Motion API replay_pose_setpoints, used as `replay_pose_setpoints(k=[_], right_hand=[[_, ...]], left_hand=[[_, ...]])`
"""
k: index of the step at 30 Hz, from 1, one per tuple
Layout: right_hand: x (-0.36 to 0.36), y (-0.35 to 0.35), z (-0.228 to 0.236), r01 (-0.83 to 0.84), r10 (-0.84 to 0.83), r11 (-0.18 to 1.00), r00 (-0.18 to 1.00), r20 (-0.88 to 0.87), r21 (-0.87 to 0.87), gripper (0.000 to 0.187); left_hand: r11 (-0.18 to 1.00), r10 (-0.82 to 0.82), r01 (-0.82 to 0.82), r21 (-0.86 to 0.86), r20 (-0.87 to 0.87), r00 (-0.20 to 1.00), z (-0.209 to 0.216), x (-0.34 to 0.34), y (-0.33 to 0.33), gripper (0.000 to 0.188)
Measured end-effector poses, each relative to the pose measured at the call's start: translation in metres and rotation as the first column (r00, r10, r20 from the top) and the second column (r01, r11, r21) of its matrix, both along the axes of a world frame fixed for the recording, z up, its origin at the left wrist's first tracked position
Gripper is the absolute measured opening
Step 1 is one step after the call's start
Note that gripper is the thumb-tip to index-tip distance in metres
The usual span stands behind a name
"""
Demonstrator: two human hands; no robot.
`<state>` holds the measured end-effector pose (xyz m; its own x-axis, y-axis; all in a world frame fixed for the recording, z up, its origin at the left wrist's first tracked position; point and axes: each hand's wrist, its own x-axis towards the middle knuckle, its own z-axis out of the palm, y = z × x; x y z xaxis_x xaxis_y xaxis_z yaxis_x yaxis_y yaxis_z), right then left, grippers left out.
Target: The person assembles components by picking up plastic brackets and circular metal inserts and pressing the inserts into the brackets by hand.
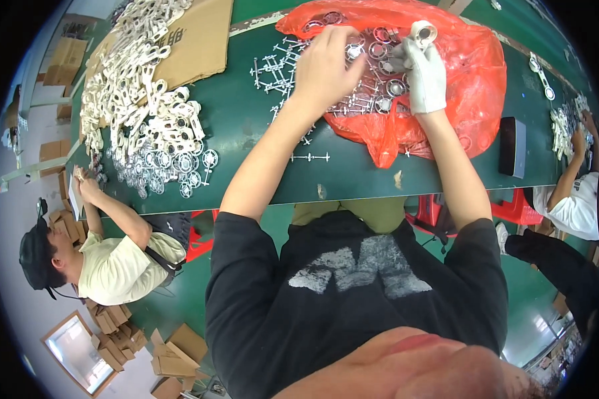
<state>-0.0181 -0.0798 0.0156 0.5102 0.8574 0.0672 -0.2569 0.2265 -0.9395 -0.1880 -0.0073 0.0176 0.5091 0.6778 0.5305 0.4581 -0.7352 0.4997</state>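
Observation:
My right hand (424, 78), in a white glove, is closed around a white plastic part with a round ring head (423, 32); the ring sticks up above the fingers. My bare left hand (327, 72) reaches over the small parts, thumb apart from the fingers. Beside its thumb is a round spoked part (354, 52), apparently lying on the pile. Both hands are over a spread red plastic bag (476, 73), which holds round wheel-like parts (396, 88) and thin grey rod-shaped pieces. More such rods (273, 72) are scattered left of my left hand.
A heap of white ring-ended parts (160, 116) covers the green table's left, beside cardboard (199, 46) and clear round pieces (163, 166). A dark box (512, 147) stands right of the bag. Co-workers sit at left (120, 259) and right (576, 206).

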Motion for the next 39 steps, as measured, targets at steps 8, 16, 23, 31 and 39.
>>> replay_pose_setpoints(k=[8,16,23,31,39], right_hand=[[0.005,-0.012,0.017,0.122,0.178,0.932,0.663,0.727,-0.34,0.047],[-0.008,-0.023,0.03,0.105,0.474,0.784,0.534,0.7,-0.611,0.051],[-0.02,-0.028,0.017,-0.026,0.515,0.842,0.338,0.788,-0.539,0.038],[-0.029,-0.03,0.023,-0.088,0.553,0.82,0.372,0.745,-0.565,0.039],[-0.029,-0.036,0.013,-0.071,0.448,0.886,0.388,0.805,-0.459,0.036]], left_hand=[[0.997,0.008,-0.021,-0.076,-0.164,0.986,-0.02,0.0,0.015,0.031],[0.979,-0.133,0.112,0.172,0.111,0.985,0.009,-0.028,-0.003,0.03],[0.952,-0.221,0.232,0.2,-0.074,0.972,-0.001,-0.031,-0.033,0.052],[0.949,-0.314,0.314,-0.012,0.002,0.949,-0.012,-0.046,-0.03,0.051],[0.957,-0.246,0.272,-0.101,0.218,0.945,-0.002,-0.048,-0.028,0.061]])
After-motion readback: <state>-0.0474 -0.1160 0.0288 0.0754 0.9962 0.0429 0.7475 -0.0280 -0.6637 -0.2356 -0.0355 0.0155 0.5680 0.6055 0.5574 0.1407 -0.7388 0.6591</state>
